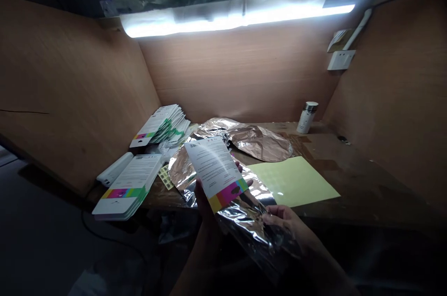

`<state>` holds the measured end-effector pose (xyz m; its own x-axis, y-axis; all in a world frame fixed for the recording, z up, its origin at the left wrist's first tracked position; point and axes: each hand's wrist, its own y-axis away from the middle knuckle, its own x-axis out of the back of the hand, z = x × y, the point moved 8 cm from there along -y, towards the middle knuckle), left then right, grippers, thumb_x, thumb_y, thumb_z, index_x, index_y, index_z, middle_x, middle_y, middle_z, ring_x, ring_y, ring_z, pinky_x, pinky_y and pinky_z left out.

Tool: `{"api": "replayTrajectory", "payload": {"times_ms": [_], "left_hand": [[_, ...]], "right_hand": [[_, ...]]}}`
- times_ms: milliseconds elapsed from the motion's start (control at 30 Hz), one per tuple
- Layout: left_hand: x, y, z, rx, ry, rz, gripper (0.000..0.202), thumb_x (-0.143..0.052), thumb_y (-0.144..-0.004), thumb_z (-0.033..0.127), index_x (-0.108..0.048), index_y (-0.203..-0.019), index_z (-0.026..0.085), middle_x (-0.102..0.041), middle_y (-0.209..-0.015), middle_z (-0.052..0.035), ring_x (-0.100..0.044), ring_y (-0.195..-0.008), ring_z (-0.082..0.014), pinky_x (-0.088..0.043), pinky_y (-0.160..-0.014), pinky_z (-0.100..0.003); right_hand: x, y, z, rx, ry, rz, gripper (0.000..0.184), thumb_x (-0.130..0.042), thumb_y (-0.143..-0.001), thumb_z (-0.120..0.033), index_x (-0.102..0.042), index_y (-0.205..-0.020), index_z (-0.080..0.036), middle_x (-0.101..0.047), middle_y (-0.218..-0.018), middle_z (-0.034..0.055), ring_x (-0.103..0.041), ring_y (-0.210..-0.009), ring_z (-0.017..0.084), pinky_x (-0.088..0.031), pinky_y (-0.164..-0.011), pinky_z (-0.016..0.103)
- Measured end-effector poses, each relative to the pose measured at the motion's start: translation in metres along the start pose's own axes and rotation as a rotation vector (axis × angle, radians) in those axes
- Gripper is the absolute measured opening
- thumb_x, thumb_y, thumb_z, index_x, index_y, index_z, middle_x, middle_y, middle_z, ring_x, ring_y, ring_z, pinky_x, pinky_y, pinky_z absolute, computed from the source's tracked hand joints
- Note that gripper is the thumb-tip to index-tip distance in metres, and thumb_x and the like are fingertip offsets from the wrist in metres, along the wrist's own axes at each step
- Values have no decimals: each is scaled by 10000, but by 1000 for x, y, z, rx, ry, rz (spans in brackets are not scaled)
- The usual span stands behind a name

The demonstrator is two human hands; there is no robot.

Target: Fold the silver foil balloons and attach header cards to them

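My left hand (205,200) is wrapped round a white printed card (213,165) with a band of bright colours, its fingertips showing past the card's right edge. A crinkled, shiny plastic bag (244,221) extends from the card's lower end towards me. Whether the card lies inside this bag or on top of it I cannot tell. My right hand (284,219) pinches the bag's right side between thumb and fingers. Behind the card, copper-coloured foil sheets, perhaps flat foil balloons (260,141), spread over the table.
Stacks of similar cards (131,177) stand at the left, with another pile (157,126) behind. A pale yellow sheet (293,182) lies right of the foil. A white bottle (307,118) stands at the back right. Wooden panels enclose the table (349,165); a tube light (240,20) hangs above.
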<state>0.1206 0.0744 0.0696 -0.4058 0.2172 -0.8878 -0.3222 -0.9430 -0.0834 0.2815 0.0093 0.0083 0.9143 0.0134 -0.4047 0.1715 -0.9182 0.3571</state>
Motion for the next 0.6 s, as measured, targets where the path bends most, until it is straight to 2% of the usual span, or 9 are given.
{"api": "replayTrajectory", "payload": {"times_ms": [100, 200, 267, 333, 400, 467, 533, 600], "left_hand": [[-2, 2, -9, -76, 20, -24, 893, -646, -770, 710, -486, -1487, 201, -609, -1415, -183, -535, -1320, -475, -390, -1089, -695], [-7, 1, -27, -22, 59, -66, 838, -621, -804, 674, -508, -1470, 178, -615, -1406, -182, -557, -1306, -449, -406, -1102, -651], [-8, -3, -34, 24, 75, -72, 832, -617, -789, 688, -554, -1423, 153, -643, -1358, -189, -581, -1269, -454, -438, -1075, -638], [-4, -8, -29, 7, 68, -33, 823, -617, -768, 714, -598, -1368, 149, -678, -1290, -187, -604, -1230, -458, -475, -1030, -636], [2, -11, -21, -20, 50, 28, 828, -616, -746, 751, -629, -1321, 154, -709, -1210, -180, -622, -1198, -457, -502, -990, -633], [6, -11, -19, -4, 35, 66, 858, -624, -720, 781, -641, -1297, 146, -723, -1150, -182, -635, -1172, -455, -513, -974, -629], [6, -7, -25, 36, 19, 82, 878, -626, -715, 789, -642, -1298, 133, -720, -1152, -188, -643, -1159, -448, -513, -986, -619], [4, -1, -35, 62, -7, 101, 880, -613, -728, 790, -636, -1319, 137, -701, -1214, -191, -640, -1173, -441, -509, -1008, -597]], "right_hand": [[-17, -7, -10, 87, -6, -44, 403, -902, -714, -443, -722, -848, -109, -715, -700, 39, -632, -562, 136, -497, -550, 246], [-34, -9, -30, 211, 27, -24, 423, -819, -800, -517, -727, -921, -122, -716, -749, 47, -651, -601, 166, -525, -576, 284], [-38, -3, -45, 311, 169, 39, 452, -738, -859, -564, -728, -1015, -140, -732, -875, 83, -687, -694, 217, -559, -602, 330], [-38, 10, -61, 462, 445, 126, 480, -725, -872, -547, -703, -1183, -182, -716, -1073, 116, -703, -878, 278, -594, -681, 380], [-47, 28, -72, 643, 781, 134, 568, -781, -845, -456, -632, -1356, -258, -645, -1266, 119, -657, -1082, 316, -595, -837, 422], [-64, 42, -69, 790, 1073, 35, 554, -719, -901, -304, -577, -1436, -314, -606, -1327, 110, -617, -1157, 312, -561, -947, 446], [-83, 46, -61, 859, 1260, -59, 460, -523, -972, -155, -606, -1410, -270, -636, -1254, 129, -628, -1110, 298, -551, -952, 461], [-99, 42, -59, 858, 1352, -90, 461, -392, -961, -59, -650, -1324, -177, -663, -1168, 155, -645, -1046, 291, -562, -914, 454]]}}
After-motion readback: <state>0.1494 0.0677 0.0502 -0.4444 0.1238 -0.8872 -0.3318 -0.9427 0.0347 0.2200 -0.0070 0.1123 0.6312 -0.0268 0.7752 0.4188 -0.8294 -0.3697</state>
